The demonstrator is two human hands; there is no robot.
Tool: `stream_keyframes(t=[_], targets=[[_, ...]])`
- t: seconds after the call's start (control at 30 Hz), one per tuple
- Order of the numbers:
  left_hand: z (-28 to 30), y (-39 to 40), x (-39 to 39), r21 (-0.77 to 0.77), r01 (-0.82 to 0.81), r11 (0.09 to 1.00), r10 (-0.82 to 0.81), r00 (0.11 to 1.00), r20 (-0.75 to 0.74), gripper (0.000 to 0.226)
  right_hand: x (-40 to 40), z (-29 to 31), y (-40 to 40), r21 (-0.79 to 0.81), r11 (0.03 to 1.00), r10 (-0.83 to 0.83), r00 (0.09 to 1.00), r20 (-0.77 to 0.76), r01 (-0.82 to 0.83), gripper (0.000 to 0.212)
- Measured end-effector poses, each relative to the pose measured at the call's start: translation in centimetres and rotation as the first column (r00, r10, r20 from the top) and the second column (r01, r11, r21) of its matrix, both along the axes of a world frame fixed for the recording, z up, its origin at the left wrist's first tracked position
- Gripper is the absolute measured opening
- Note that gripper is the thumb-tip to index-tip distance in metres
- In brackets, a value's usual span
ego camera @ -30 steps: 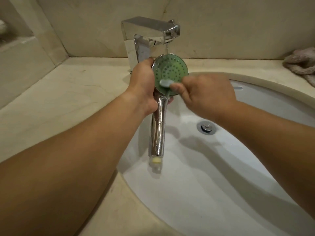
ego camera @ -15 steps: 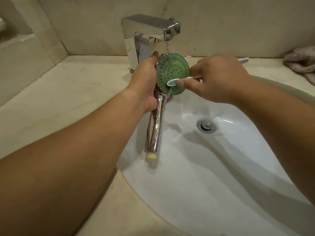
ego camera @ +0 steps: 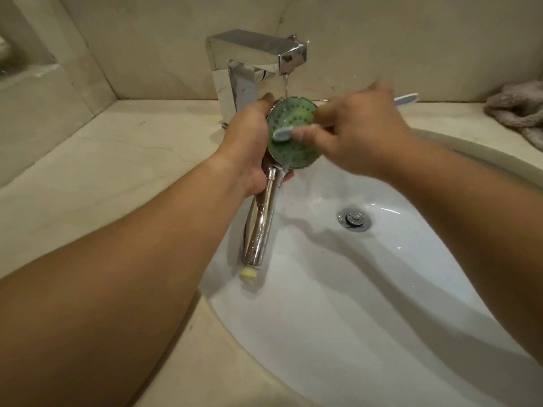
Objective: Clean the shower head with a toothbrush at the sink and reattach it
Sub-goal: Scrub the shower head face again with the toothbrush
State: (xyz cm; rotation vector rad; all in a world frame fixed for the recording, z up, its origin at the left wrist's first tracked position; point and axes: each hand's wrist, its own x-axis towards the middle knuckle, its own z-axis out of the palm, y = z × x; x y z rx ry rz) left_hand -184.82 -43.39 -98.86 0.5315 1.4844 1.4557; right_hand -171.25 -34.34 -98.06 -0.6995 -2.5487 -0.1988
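Shower head (ego camera: 292, 136): held over the sink (ego camera: 382, 289) under the tap (ego camera: 258, 54) stream, left hand (ego camera: 249, 145) gripping its neck. Toothbrush (ego camera: 282, 133): pinched by right hand (ego camera: 358, 133), bristles on green face. Advice: short firm strokes, every nozzle row, face tilted to drain.
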Motion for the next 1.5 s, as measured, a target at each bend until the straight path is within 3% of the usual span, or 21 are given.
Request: stream_keyframes(t=[0.07,0.17,0.3,0.4,0.53,0.67,0.77,0.9,1.03,1.17,1.3,1.43,1.5], targets=[[-0.1,-0.1,-0.1,-0.025,0.007,1.000,-0.008,1.000,-0.023,0.054,0.3,0.1,0.6,-0.036,0.999,-0.027,1.000,-0.014,0.027,0.055],[0.1,-0.1,0.1,-0.014,0.019,1.000,-0.019,1.000,-0.014,0.055,0.4,-1.0,-0.1,-0.006,1.000,0.026,0.996,0.084,-0.026,0.054],[0.2,-0.2,-0.2,-0.012,0.002,1.000,-0.002,1.000,-0.022,0.055,-0.2,-0.2,0.3,-0.051,0.997,-0.052,0.998,-0.016,0.052,0.056],[0.3,-0.3,0.0,0.019,-0.001,1.000,0.001,1.000,0.010,0.054,-0.2,-0.9,0.0,-0.064,0.998,-0.007,0.998,0.067,0.011,0.055],[0.0,0.0,0.1,0.002,-0.011,1.000,0.011,0.999,-0.031,0.053,-0.3,0.2,0.3,-0.028,0.996,-0.081,0.995,-0.058,0.079,0.057],[0.0,0.0,0.0,0.021,0.019,1.000,-0.018,1.000,-0.016,0.055,0.0,-0.7,-0.2,-0.045,0.999,-0.002,0.998,0.063,0.004,0.056],[0.1,0.0,0.1,0.030,0.012,0.999,-0.011,1.000,-0.019,0.054,-0.3,0.4,0.1,-0.049,0.995,-0.084,0.995,-0.052,0.081,0.058],[-0.1,0.1,-0.1,0.059,0.019,0.998,-0.019,1.000,-0.004,0.057,-0.1,-0.7,-0.2,-0.070,0.998,-0.001,0.996,0.092,0.007,0.061],[0.0,0.1,-0.2,0.056,0.002,0.998,0.000,1.000,-0.022,0.056,-0.4,0.1,-0.1,-0.086,0.994,-0.079,0.995,-0.057,0.074,0.058],[0.1,0.0,-0.3,0.095,0.005,0.995,-0.005,1.000,-0.002,0.056,-0.2,-0.9,-0.6,-0.107,0.994,0.012,0.998,0.068,-0.005,0.056],[0.0,0.1,0.1,0.067,-0.005,0.998,0.005,1.000,-0.003,0.053,-0.5,-0.1,-0.2,-0.147,0.984,-0.123,0.985,-0.121,0.105,0.061],[-0.1,0.0,0.1,0.068,0.001,0.998,-0.007,0.996,0.087,0.051,-0.6,-1.2,-0.7,-0.093,0.995,-0.052,0.997,-0.059,0.047,0.060],[0.0,-0.2,0.3,0.082,-0.004,0.997,-0.005,0.994,0.112,0.049,-0.5,-0.5,-0.4,-0.135,0.983,-0.135,0.985,-0.108,0.120,0.060]])
